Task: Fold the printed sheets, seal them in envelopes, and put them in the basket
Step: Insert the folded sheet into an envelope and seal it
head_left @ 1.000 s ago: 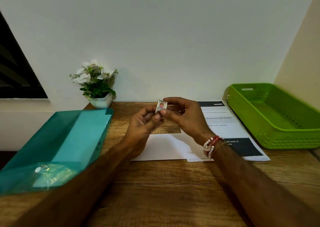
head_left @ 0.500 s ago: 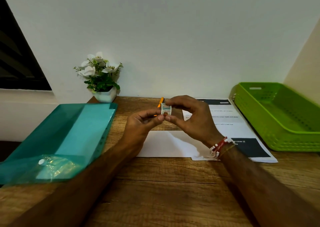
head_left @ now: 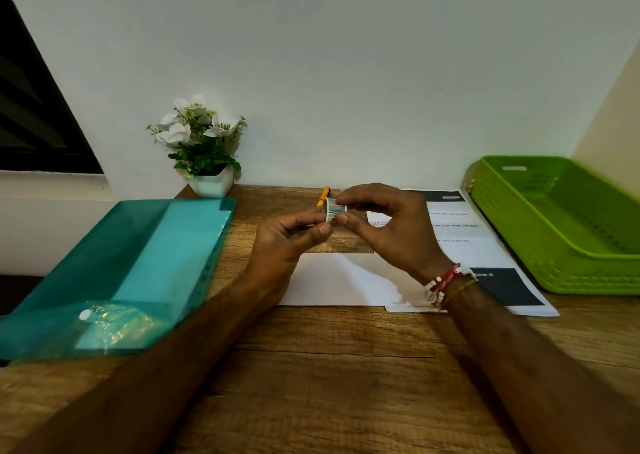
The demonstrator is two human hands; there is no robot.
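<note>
Both hands meet above the desk's middle and pinch a small printed stamp [head_left: 335, 208]. My left hand [head_left: 287, 242] holds its lower edge between thumb and forefinger. My right hand [head_left: 388, 225], with a beaded bracelet at the wrist, pinches its right side and bends it into a curl. Under the hands lies a white envelope [head_left: 343, 280], flat on the wood. A printed sheet [head_left: 485, 246] with dark bands lies beside it to the right. The green basket [head_left: 561, 225] stands at the right edge and looks empty.
A teal plastic folder [head_left: 138, 263] with a clear packet on it covers the desk's left side. A potted white-flower plant [head_left: 204, 149] stands against the wall. An orange pen [head_left: 323, 196] lies behind the hands. The wooden desk [head_left: 329, 367] meets the wall at the back.
The stamp was held flat and facing me; now it is bent into a curl between both hands. The head camera has tilted a little, and the orange pen has come into view.
</note>
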